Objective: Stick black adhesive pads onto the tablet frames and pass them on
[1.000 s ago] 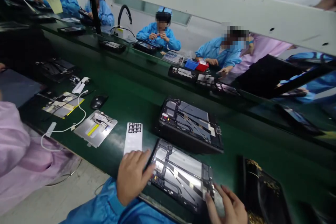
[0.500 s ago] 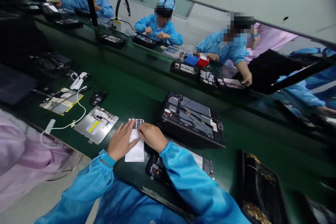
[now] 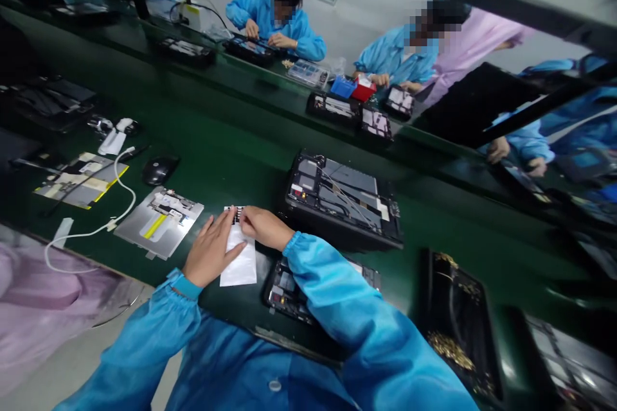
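A white sticker sheet (image 3: 240,263) with black squares at its far end lies on the green belt (image 3: 231,141). My left hand (image 3: 211,249) rests flat on the sheet's left side, fingers stretched out. My right hand (image 3: 263,227) is curled at the sheet's far end, fingertips pinched on the black squares. My right forearm crosses over an opened tablet (image 3: 289,286) lying near the belt's front edge. Behind it sits a second opened tablet (image 3: 343,199) in a black tray.
To the left lie a silver plate with a yellow strip (image 3: 159,221), a black mouse (image 3: 158,170) and a white cable (image 3: 96,225). A dark tray (image 3: 457,321) sits to the right. Several workers in blue coats sit across the far belt. A person in pink stands at my left.
My right hand left the near tablet and crossed over to the sticker sheet; my left hand moved onto the sheet too. Over the last half second both hands stay there.
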{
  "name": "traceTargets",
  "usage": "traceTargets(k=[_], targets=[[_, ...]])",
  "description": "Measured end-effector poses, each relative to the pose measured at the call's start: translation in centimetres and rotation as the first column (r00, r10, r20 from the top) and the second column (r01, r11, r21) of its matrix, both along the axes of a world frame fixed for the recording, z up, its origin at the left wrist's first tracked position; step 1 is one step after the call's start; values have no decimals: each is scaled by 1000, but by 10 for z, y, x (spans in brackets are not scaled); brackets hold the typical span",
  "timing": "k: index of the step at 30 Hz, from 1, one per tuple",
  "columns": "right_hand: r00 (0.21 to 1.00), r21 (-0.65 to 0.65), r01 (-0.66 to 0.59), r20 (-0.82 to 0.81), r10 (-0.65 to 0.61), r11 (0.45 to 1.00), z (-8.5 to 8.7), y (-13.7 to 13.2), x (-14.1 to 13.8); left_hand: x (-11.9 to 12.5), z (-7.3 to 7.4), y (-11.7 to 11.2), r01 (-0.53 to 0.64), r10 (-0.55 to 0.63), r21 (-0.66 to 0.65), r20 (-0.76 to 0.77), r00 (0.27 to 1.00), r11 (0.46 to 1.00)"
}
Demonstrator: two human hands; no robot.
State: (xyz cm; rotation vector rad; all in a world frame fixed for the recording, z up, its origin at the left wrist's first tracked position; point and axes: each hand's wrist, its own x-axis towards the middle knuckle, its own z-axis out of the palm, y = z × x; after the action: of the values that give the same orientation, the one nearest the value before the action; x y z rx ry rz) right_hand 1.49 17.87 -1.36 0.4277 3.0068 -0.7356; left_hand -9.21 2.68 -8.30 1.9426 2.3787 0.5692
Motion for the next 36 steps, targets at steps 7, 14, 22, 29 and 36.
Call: traceTargets(k=[7,14,22,29,36], targets=[[880,-361,100,-403,-252,927,36,-35,156,-3,14,6,52,-54,70,26,998,996],[812,-91,508,-281,-511,857,-2,-98,254,58,40,-2,121,-197,404,151,969,907],[845,197,522,-252,-472,830,-18,-121,232,146,28,-9,438,-484,226,225,846,870],[877,301,480,-173,-448,824,-22,-117,225,139,19,-8,422,-472,218,301,829,880],[892,326,450,-120,-435,832,-19,-117,222,140,21,-8,436,-491,235,297,819,869]])
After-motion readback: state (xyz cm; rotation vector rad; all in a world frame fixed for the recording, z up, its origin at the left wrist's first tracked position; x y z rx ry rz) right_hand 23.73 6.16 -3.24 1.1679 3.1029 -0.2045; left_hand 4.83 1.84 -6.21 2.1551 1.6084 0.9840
